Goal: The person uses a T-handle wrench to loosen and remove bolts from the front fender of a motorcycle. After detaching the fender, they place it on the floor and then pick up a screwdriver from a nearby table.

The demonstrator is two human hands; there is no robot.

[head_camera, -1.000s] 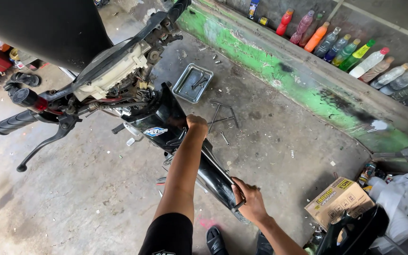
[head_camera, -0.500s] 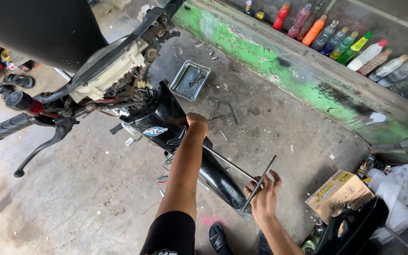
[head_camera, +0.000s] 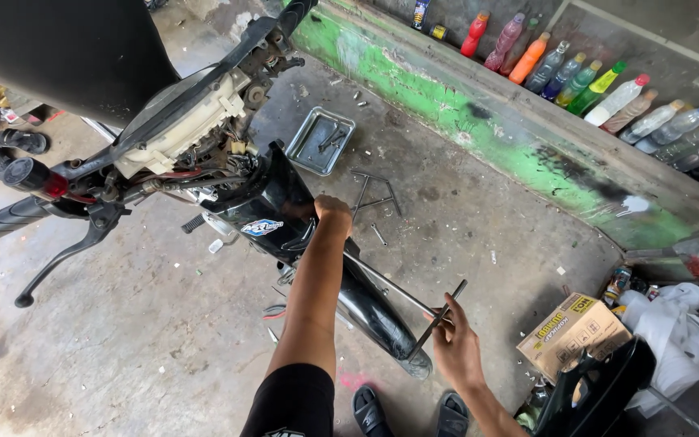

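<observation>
At the centre of the frame the left hand (head_camera: 332, 212) is closed on the upper edge of the black front fender (head_camera: 366, 307) of the stripped motorcycle, while the right hand (head_camera: 456, 350), lower centre-right, pinches a thin metal rod (head_camera: 438, 319) between its fingers, the rest loosely curled. Bracing the fender firmly and keeping the rod straight looks wise. I count one metal tray (head_camera: 321, 140) on the concrete floor and about sixteen bottles (head_camera: 608, 89) along the ledge in the upper right.
</observation>
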